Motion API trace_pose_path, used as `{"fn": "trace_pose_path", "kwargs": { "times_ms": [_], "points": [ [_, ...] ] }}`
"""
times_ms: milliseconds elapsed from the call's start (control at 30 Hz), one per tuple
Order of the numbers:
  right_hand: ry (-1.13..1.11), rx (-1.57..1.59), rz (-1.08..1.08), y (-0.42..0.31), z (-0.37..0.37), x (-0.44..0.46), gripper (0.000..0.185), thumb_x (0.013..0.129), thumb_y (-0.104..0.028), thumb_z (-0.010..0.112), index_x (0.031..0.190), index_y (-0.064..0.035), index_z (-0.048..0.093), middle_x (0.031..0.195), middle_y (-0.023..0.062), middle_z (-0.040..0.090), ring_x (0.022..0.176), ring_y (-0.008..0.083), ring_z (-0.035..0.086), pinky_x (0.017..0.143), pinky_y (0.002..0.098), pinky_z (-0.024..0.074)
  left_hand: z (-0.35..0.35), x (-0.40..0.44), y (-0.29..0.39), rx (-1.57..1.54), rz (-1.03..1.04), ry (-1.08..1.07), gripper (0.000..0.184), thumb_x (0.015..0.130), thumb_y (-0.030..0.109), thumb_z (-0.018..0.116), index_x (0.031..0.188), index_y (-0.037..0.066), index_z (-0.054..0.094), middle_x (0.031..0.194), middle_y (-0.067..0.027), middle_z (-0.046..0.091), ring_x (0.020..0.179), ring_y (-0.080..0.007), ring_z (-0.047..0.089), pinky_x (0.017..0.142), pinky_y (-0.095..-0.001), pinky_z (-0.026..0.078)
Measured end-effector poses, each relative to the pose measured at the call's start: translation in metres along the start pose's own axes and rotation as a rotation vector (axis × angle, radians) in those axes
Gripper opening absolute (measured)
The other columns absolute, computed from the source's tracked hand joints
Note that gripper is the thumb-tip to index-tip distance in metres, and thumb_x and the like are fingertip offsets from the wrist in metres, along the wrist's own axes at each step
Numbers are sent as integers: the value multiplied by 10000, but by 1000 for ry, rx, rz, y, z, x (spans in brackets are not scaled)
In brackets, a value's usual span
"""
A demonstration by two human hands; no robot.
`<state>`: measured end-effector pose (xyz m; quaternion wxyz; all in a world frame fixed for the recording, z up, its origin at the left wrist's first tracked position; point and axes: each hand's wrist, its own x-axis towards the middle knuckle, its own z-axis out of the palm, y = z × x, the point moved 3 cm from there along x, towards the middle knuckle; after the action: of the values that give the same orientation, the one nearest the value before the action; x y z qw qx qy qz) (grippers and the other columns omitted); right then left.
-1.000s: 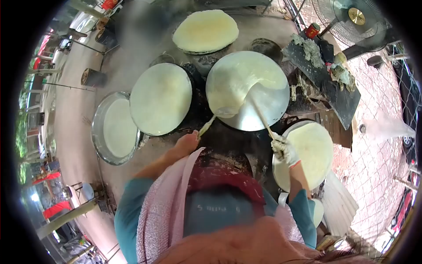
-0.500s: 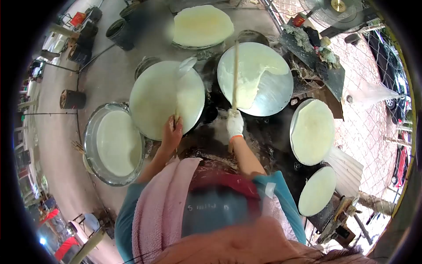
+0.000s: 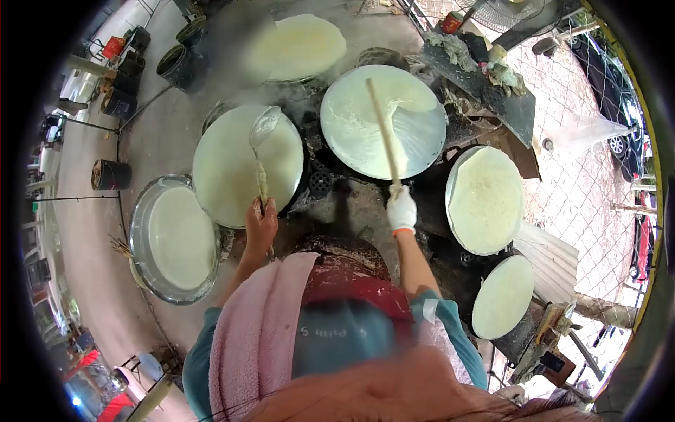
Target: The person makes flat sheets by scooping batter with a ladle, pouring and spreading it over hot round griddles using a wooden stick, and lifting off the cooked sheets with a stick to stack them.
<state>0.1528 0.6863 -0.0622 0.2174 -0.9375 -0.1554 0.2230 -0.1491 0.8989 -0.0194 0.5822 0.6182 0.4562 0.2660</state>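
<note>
My bare left hand [image 3: 261, 224] grips the handle of a long ladle [image 3: 266, 126]. Its bowl lies over the far side of a round pan [image 3: 221, 158] coated with pale batter. In a white glove, my right hand [image 3: 401, 209] is closed on a long wooden stick [image 3: 383, 126]. The stick reaches over a second round pan [image 3: 425, 144], where pale batter covers part of the shiny metal. Whether the stick's tip touches the batter I cannot tell. A wide metal basin [image 3: 140, 246] of white batter stands left of my left hand.
At the back sits another pale round sheet [image 3: 306, 46]. Two more batter-covered rounds [image 3: 485, 197] [image 3: 503, 297] lie on the right. A dark board [image 3: 485, 81] with rags juts in at the back right, beside a wire fence [image 3: 583, 105]. Dark buckets [image 3: 111, 175] stand on the left floor.
The ladle's bowl has turned and shifted so its hollow shows. The stick now slants, its tip left of my gloved hand, which has moved right relative to the pan. The whole view has shifted slightly.
</note>
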Motion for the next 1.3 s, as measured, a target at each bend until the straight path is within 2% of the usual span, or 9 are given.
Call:
{"fn": "trace_pose_path", "kwargs": {
  "times_ms": [167, 267, 433, 567, 633, 733, 1033, 1233, 1300],
  "points": [
    [-64, 383, -54, 34, 1, 56, 442, 950, -417, 453, 962, 9, 570, 846, 279, 637, 840, 462, 611, 734, 528, 482, 55, -28, 55, -117, -180, -10, 155, 946, 169, 545, 907, 20, 520, 627, 0, 472, 490, -73, 429, 435, -234, 353],
    [-280, -143, -271, 28, -30, 6, 374, 953, -391, 426, 1015, -29, 496, 816, 271, 637, 789, 460, 620, 703, 563, 470, 78, -43, 69, -77, -203, -2, 166, 950, 187, 541, 861, 52, 502, 602, 12, 453, 406, -56, 392, 366, -217, 306],
    [78, -133, -246, 76, -64, 72, 299, 950, -341, 444, 955, -53, 520, 746, 244, 636, 709, 432, 627, 640, 543, 481, 101, -56, 76, -56, -197, 38, 159, 955, 180, 531, 857, 64, 483, 577, 15, 441, 375, -61, 380, 350, -220, 288],
    [64, 38, -188, 55, -74, 94, 352, 952, -350, 438, 922, -25, 568, 797, 271, 640, 761, 458, 621, 654, 538, 492, 121, -58, 80, -66, -246, 43, 151, 964, 169, 511, 862, 61, 481, 573, 5, 434, 371, -74, 368, 352, -236, 286],
    [-50, 31, -358, 78, -45, 70, 365, 966, -330, 405, 1142, -37, 533, 779, 273, 634, 738, 455, 620, 640, 542, 487, 129, -58, 87, 6, -203, -28, 156, 977, 174, 491, 876, 55, 493, 572, -1, 438, 373, -87, 359, 365, -253, 284],
    [-115, -79, -176, 108, -44, 48, 597, 950, -318, 439, 1470, -117, 225, 726, 256, 631, 670, 407, 632, 607, 524, 484, 136, -52, 88, -10, -227, -47, 165, 982, 177, 481, 884, 45, 492, 570, -4, 428, 373, -97, 357, 363, -262, 293],
    [183, -179, -55, 9, -104, 208, 638, 940, -433, 456, 1403, -20, 307, 1039, 227, 626, 878, 397, 649, 744, 467, 528, 127, -51, 72, 119, -249, -59, 176, 942, 182, 521, 826, 55, 489, 563, -16, 466, 367, -115, 397, 382, -280, 309],
    [118, 386, -479, -22, -105, 163, 583, 875, -344, 606, 1346, -29, 465, 1107, 245, 628, 1033, 348, 621, 876, 377, 478, 130, -52, 76, 219, -315, -33, 187, 907, 175, 549, 793, 38, 490, 557, -30, 466, 499, -134, 492, 485, -301, 398],
    [63, 536, -250, 12, -104, 113, 628, 873, -338, 620, 1393, -46, 422, 1145, 224, 634, 1063, 306, 616, 916, 351, 457, 126, -39, 50, 294, -148, -71, 185, 908, 160, 544, 778, 40, 486, 554, -25, 460, 478, -128, 482, 460, -295, 386]
  ]
}}
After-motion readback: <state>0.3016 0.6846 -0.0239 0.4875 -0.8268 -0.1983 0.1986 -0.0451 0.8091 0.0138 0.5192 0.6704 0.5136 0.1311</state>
